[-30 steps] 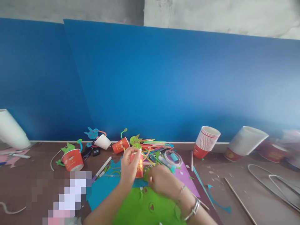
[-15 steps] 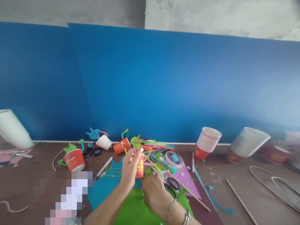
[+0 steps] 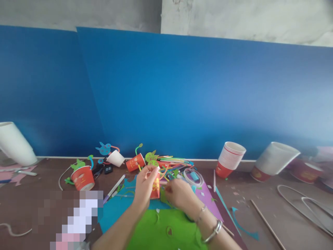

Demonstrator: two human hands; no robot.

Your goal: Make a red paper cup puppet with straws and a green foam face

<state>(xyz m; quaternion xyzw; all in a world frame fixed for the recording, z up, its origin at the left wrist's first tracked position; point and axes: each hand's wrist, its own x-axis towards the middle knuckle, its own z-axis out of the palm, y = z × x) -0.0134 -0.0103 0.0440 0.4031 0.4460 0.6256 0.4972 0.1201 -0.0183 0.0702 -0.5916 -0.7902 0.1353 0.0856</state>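
Observation:
My left hand [image 3: 144,185] is closed at the fingertips on a small white piece, beside a red paper cup [image 3: 155,187] with yellow lettering. My right hand [image 3: 178,192] hovers to the right of that cup, fingers curled and blurred; what they hold, if anything, is hidden. Below the hands lies green paper [image 3: 158,231] with small cut scraps on it, over blue paper [image 3: 111,215]. Just behind the cup shows a green paper animal head [image 3: 151,159]. Colored straws [image 3: 174,162] are heaped behind my right hand.
Decorated cups [image 3: 82,178] stand or lie at the left. A cup stack [image 3: 231,158] and a bagged stack [image 3: 275,161] lean at the right. A wooden stick [image 3: 267,224] and a white cable [image 3: 299,201] lie on the right side.
My right hand has moved up and slightly right, uncovering more green paper with a small heart-marked scrap. My left hand has stayed almost in place by the cup.

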